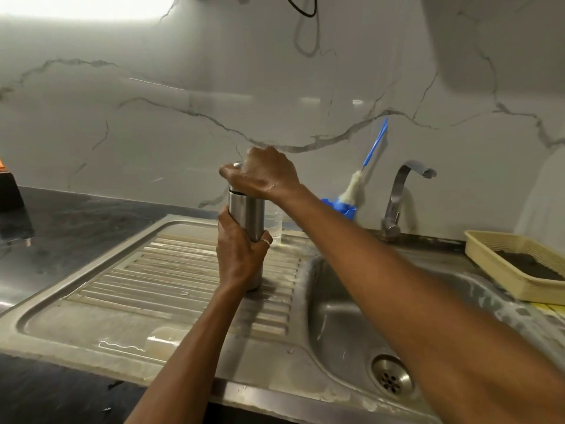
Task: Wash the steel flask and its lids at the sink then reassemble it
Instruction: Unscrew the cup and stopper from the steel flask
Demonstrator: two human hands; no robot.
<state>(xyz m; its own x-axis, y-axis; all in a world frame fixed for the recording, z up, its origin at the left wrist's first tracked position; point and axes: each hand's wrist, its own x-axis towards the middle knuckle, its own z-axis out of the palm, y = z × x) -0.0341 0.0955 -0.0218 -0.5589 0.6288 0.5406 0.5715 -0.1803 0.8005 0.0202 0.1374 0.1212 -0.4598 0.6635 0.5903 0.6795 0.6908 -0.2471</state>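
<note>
A left hand (pixel 237 258) gripped the upright steel flask (pixel 247 218) on the sink's drainboard (pixel 171 270); the right hand (pixel 263 174) clasped its lid (pixel 237 165)

A home kitchen: steel sink (pixel 333 316) with ribbed drainboard (pixel 171 270), tap (pixel 397 197), dark counter (pixel 70 221), marble-look backsplash (pixel 183 102).

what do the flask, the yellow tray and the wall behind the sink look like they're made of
Flask: brushed steel, by its dull grey sheen with soft reflections. Yellow tray: probably plastic, matte cream with moulded lattice walls. Wall: glossy white marble or a marble-look panel, with grey veins and reflections.
</note>
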